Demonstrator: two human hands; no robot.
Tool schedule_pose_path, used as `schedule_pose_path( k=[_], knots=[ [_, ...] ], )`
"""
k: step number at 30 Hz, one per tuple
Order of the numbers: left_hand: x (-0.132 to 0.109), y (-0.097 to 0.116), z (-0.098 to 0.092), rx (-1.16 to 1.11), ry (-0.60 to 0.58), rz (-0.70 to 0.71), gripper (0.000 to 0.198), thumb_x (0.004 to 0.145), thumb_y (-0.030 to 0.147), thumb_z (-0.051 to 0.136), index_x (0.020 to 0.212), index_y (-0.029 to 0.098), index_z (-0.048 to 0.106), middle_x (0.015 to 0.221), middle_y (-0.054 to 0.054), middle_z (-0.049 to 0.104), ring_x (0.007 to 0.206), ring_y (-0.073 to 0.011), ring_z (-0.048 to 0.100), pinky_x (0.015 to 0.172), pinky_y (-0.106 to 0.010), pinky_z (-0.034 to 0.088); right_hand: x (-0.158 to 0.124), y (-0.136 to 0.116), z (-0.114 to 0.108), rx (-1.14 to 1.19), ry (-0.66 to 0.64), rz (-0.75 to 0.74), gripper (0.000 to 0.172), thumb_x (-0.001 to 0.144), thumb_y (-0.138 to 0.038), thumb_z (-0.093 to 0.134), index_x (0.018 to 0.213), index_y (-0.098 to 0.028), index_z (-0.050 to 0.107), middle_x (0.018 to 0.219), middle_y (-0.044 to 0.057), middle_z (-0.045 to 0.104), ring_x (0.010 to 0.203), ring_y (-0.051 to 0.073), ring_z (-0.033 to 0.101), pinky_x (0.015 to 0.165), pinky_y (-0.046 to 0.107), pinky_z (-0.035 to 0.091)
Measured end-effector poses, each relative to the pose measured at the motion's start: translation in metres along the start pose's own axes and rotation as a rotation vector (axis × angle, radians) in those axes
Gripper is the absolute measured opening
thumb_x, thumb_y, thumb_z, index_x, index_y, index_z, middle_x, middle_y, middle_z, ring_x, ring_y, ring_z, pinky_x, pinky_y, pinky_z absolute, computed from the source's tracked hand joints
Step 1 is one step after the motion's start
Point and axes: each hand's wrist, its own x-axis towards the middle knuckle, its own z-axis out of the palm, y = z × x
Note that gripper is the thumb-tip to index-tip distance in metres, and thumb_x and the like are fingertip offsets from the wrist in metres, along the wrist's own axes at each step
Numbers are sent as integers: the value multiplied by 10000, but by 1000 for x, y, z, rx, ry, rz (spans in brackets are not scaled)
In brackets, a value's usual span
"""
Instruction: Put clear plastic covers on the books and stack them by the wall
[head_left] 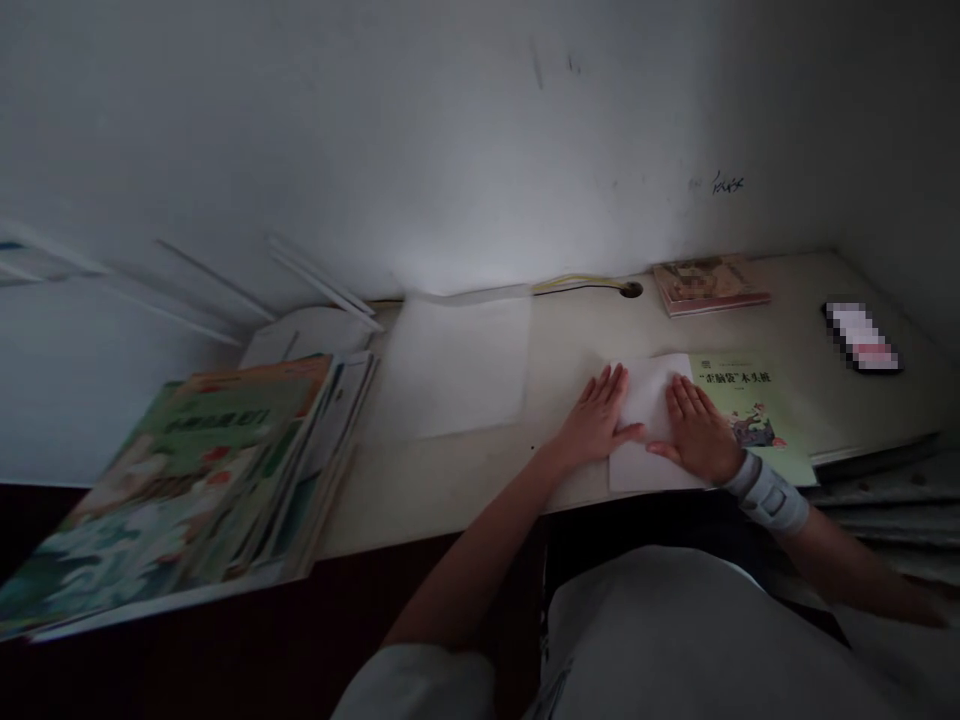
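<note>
The tabletop (570, 340) bears a book stack (187, 470) well left of the left hand (600, 415), with a loose sheet (457, 365) nearer it. A green book (750, 400) lies just beyond the right hand (697, 430). The paper (645, 395) lies under both hands and looks folded over, its crease probably not yet pressed through. Both hands rest flat, fingers extended, pinching nothing.

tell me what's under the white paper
The desk shows around the paper, and a green book lies at its right edge, perhaps running under. The left hand and right hand lie flat on top; anything beneath is covered.
</note>
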Motion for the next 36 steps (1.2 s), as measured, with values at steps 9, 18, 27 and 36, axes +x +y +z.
schedule_pose_path(
  k=[9,18,27,36],
  knots=[
    [-29,-48,-29,-841,468,-588,631,877,521,416,1410,227,249,1500,-154,261,1335,-259,361,1027,-422,385,25,1,-3,160,-148,-283,1024,790,-762,277,1384,71,308,1469,288,235,1401,317,164,1135,423,205],
    [-52,-65,-46,-1188,212,-774,564,647,282,699,1165,163,507,760,-14,622,511,-80,508,472,-195,359,41,2,5,161,-215,-474,1016,769,-769,340,1426,3,268,1493,255,191,1404,319,155,1136,457,169],
    [-86,-34,-62,-1255,-142,-340,411,709,282,661,1093,155,587,564,18,621,497,-101,542,511,-213,399,45,50,-24,330,-291,-586,843,799,-659,475,1406,-85,362,1505,181,239,1407,302,151,1131,470,168],
    [-78,9,-71,-1404,126,57,539,807,497,591,1262,212,542,1115,-132,675,1021,-268,637,903,-431,470,24,96,-29,1321,-122,95,651,851,-674,341,1102,-153,640,1126,134,667,1041,239,624,946,441,454]
  ],
)
